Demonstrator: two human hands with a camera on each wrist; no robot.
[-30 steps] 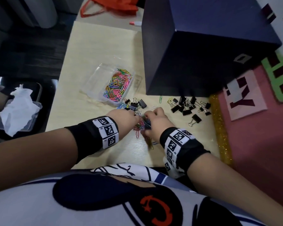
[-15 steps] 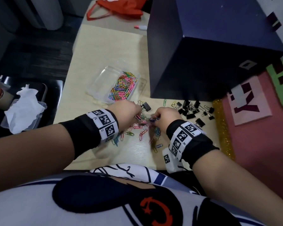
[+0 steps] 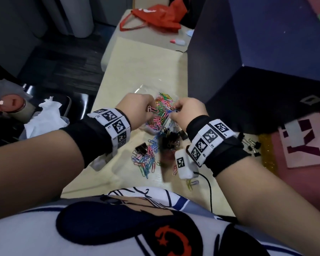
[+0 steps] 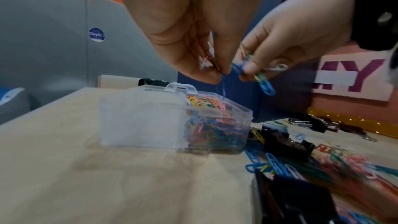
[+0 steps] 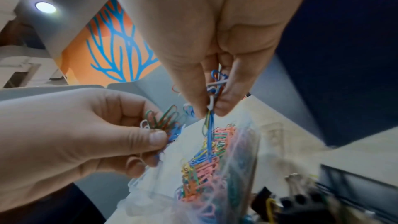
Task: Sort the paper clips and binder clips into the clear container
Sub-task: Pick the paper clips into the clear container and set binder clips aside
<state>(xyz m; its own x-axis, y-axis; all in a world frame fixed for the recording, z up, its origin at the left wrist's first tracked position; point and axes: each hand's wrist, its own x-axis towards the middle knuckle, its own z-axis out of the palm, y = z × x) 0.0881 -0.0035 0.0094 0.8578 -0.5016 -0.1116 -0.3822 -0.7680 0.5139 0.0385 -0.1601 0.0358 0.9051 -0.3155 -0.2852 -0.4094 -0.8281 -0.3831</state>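
Note:
The clear container [image 3: 150, 130] sits on the pale table with a heap of coloured paper clips [image 3: 163, 106] in its right half. Both hands hover just above it. My left hand [image 3: 151, 110] pinches a bunch of paper clips [image 5: 162, 122] between thumb and fingers. My right hand [image 3: 172, 111] pinches another bunch [image 5: 212, 106], and a blue clip hangs from it down over the heap. Loose paper clips [image 3: 146, 162] and black binder clips [image 3: 141, 147] lie on the table nearer to me. The left wrist view shows the container's left half [image 4: 142, 117] without clips.
A large dark blue box [image 3: 266, 74] stands right behind the container on the right. More binder clips [image 3: 253, 145] lie by a gold glitter strip [image 3: 268, 154]. An orange bag [image 3: 155, 17] and a marker [image 3: 177, 41] lie at the far end. A tray with crumpled tissue [image 3: 46, 117] is left of the table.
Both hands have lifted off the loose pile near me and moved forward over the container, each carrying a pinch of paper clips. The head view has tilted forward.

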